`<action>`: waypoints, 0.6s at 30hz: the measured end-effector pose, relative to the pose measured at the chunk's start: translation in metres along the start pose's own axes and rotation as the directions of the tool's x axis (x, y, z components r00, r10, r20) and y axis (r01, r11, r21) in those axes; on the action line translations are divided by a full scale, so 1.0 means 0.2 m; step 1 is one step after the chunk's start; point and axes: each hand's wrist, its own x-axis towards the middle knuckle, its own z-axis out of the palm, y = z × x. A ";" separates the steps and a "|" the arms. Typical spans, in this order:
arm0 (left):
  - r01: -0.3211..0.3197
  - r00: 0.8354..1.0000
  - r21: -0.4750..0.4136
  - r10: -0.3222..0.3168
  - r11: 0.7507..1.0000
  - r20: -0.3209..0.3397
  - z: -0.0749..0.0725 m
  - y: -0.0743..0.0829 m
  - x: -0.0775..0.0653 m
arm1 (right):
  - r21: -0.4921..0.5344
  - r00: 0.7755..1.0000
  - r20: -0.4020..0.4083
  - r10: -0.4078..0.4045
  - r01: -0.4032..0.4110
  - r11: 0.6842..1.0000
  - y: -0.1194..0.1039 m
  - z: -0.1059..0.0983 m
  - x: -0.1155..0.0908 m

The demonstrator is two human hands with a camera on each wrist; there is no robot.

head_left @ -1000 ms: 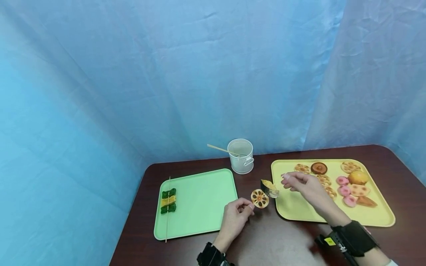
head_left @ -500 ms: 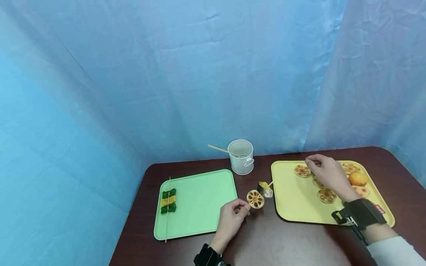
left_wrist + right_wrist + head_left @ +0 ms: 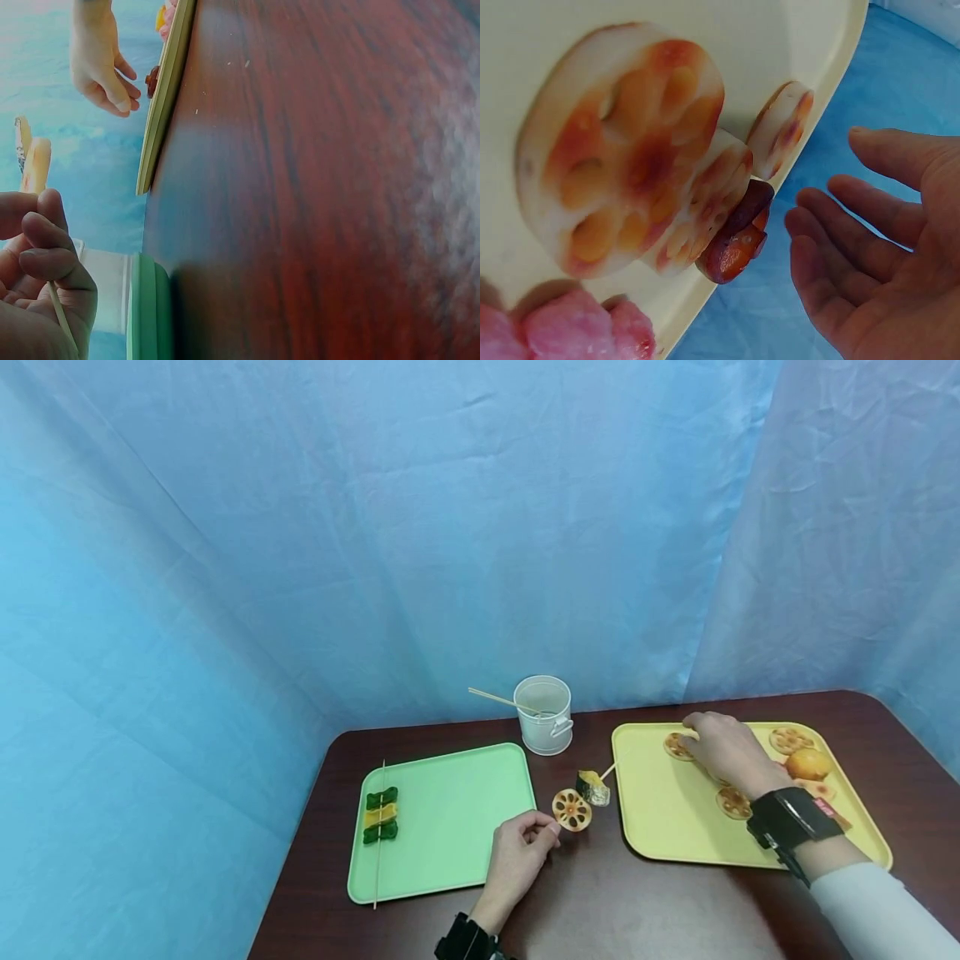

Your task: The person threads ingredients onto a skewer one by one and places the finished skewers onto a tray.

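The left hand (image 3: 519,852) pinches the skewer (image 3: 62,316) bearing a lotus slice (image 3: 572,811) and a rinded piece (image 3: 594,789), lower center; the right hand (image 3: 729,755), fingers apart, holding nothing, reaches farther over the yellow tray (image 3: 660,814) at right than a second ago, seemingly putting a mushroom (image 3: 735,240) within grasp.

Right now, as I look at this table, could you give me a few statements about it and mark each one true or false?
1. The green tray bears a skewer of green and yellow pieces. True.
2. The person's left grip is holding nothing. False: it holds a second skewer, with a round holed slice on it.
3. The person's right grip is over the yellow tray. True.
4. The white bucket stands on the yellow tray. False: it stands on the table.
5. At least one thin stick sticks out of the bucket. True.
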 end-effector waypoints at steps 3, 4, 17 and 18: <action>0.002 1.000 -0.005 -0.002 1.000 -0.001 0.00 0.00 0.00 | -0.026 1.000 0.019 -0.018 0.019 0.999 0.01 0.02 0.02; 0.002 1.000 -0.005 -0.002 1.000 -0.001 0.00 0.00 0.00 | -0.036 0.999 0.024 -0.023 0.024 0.999 0.01 0.02 0.02; 0.012 1.000 -0.017 -0.012 1.000 -0.004 0.00 0.00 0.00 | -0.151 0.996 0.013 -0.091 0.092 0.984 -0.01 0.04 0.03; 0.012 1.000 -0.014 -0.012 1.000 -0.004 0.00 -0.01 0.00 | -0.159 0.996 0.009 -0.094 0.094 0.983 -0.01 0.04 0.03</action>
